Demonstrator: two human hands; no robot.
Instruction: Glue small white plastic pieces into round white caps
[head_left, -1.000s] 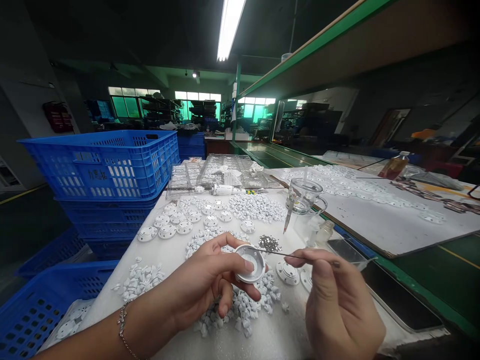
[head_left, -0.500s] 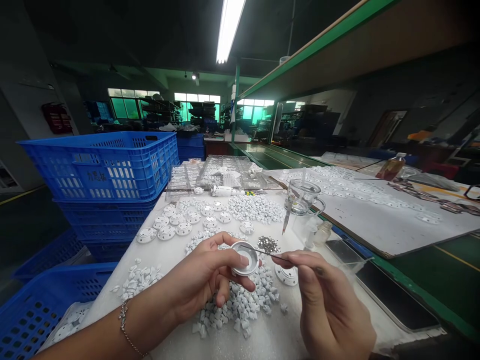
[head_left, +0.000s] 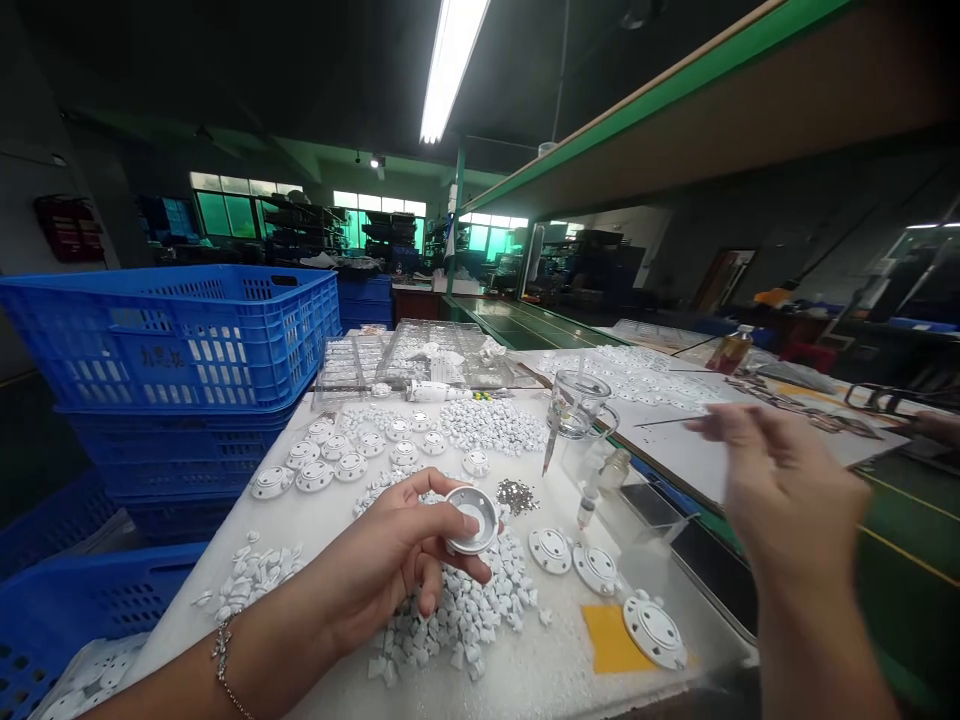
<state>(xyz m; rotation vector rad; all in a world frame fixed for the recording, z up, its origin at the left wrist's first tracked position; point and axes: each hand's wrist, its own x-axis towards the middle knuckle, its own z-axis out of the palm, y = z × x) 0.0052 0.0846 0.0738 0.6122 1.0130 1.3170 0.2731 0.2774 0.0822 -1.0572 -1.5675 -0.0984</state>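
Observation:
My left hand (head_left: 420,535) grips a small white round cup-shaped part (head_left: 471,520), its hollow side towards me and my thumb pressed inside. A pile of small white pieces (head_left: 480,620) lies on the table beneath that hand. Blurred by motion, my right hand (head_left: 787,500) is raised at the right, pinching a thin dark rod-like tool (head_left: 664,421). Below and left of it, white discs with dark dots (head_left: 596,568) rest on the table, one of them (head_left: 654,630) partly over a yellow square (head_left: 611,640). A heap of tiny dark shiny bits (head_left: 517,496) lies just beyond the cup-shaped part.
Stacked blue crates (head_left: 172,340) stand at the left. A glass mug (head_left: 577,405), a syringe (head_left: 587,500) and a small jar (head_left: 616,468) stand to the right. More white discs (head_left: 315,475) and a clear tray (head_left: 427,350) lie farther back. A person's hand (head_left: 936,427) shows at the right edge.
My right hand has drawn the thin tool away from the cup-shaped part, up and to the right, uncovering discs and the yellow square. My left hand keeps its hold; the view has turned slightly right.

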